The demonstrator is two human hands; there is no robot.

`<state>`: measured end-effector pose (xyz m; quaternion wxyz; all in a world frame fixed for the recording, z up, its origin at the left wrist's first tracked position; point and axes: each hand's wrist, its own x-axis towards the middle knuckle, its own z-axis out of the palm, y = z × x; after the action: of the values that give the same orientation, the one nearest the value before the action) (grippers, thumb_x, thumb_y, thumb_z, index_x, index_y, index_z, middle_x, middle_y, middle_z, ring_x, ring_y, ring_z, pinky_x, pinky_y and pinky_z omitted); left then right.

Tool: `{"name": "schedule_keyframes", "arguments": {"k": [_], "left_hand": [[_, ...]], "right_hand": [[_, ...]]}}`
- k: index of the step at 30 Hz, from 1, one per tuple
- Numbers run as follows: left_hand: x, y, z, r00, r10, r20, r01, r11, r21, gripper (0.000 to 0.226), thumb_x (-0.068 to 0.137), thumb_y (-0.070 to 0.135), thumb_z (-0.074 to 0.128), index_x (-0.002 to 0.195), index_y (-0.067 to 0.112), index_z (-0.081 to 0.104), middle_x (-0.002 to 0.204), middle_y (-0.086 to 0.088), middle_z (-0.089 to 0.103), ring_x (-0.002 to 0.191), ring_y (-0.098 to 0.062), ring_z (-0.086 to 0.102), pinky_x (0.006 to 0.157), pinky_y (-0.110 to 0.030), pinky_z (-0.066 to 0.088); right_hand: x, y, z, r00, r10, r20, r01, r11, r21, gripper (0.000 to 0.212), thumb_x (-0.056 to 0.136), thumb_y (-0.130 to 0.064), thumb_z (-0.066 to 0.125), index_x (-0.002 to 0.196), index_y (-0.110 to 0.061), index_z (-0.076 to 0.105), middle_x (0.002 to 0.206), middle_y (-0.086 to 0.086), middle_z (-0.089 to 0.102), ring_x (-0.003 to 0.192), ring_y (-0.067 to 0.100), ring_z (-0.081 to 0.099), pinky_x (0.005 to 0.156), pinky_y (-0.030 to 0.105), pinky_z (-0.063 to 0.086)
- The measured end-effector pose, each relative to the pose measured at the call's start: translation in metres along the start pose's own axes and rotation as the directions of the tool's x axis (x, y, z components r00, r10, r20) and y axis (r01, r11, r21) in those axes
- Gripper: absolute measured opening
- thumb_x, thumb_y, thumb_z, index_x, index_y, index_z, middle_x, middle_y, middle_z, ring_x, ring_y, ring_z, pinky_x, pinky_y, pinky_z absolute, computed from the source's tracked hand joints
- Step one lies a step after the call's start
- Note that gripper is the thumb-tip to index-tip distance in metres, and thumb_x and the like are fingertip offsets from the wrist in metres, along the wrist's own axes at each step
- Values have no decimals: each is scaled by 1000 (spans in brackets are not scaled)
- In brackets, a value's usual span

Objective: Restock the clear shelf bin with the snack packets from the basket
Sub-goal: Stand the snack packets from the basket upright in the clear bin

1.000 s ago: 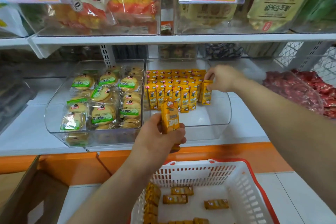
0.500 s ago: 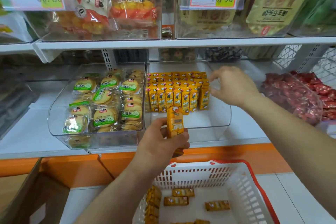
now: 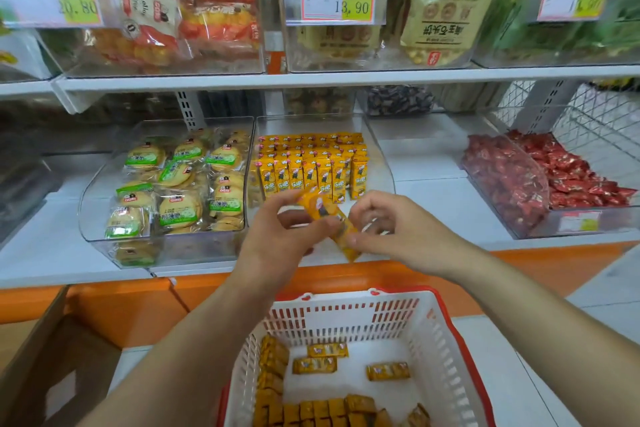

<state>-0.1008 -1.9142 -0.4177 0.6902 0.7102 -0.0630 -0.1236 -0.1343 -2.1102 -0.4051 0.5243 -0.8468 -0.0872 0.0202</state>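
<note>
Head, left hand (image 3: 277, 236), right hand (image 3: 398, 232) pinching packet (image 3: 322, 210)

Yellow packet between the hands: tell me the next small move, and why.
The left hand and right hand both hold the yellow packet tilted in front of the clear bin, and bare floor shows right of its front row. So probably: right hand takes it, turns it upright and stands it at that row's right end.

Left hand (image 3: 277, 236) grips upper end of tilted yellow snack packet (image 3: 327, 217), right hand (image 3: 398, 229) pinches lower end, just before clear bin (image 3: 384, 163). Basket (image 3: 433, 322) below, more packets inside.
</note>
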Motion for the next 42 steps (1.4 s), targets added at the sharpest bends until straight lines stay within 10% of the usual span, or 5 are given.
{"name": "schedule_keyframes", "arguments": {"k": [10, 17, 26, 42], "left_hand": [[7, 13, 19, 971, 231, 64, -239, 954, 180, 27, 89, 16, 76, 86, 42, 75, 95, 17, 75, 94, -4, 70, 77, -31, 62], [58, 22, 31, 956, 176, 233, -248, 911, 330, 15, 89, 21, 77, 101, 29, 74, 93, 8, 75, 83, -6, 73, 75, -28, 63], [200, -12, 32, 929, 308, 206, -277, 210, 937, 56, 82, 52, 78, 131, 40, 55, 133, -2, 58, 127, -28, 48, 104, -44, 43], [244, -55, 13, 903, 408, 135, -294, 356, 887, 34, 77, 49, 82, 106, 46, 66, 139, 5, 50, 135, -25, 35, 110, -47, 24]], "right_hand": [[2, -1, -4, 987, -26, -160, 50, 988, 145, 41, 99, -30, 58, 137, -42, 49, 119, -7, 60, 94, 14, 71, 75, 33, 62], [10, 32, -46, 946, 56, -318, -9, 989, 146, 30, 92, -7, 68, 119, -19, 65, 110, 9, 68, 81, 26, 73, 75, 40, 62], [88, 58, -81, 937, -154, -315, -21, 871, -490, 26, 87, -13, 72, 110, -22, 64, 107, -3, 68, 84, 13, 69, 84, 32, 52], [198, 69, -75, 996, -66, -64, -15, 564, -826, 38, 82, -25, 79, 117, -21, 65, 110, 3, 69, 92, 19, 62, 77, 30, 48]]}}
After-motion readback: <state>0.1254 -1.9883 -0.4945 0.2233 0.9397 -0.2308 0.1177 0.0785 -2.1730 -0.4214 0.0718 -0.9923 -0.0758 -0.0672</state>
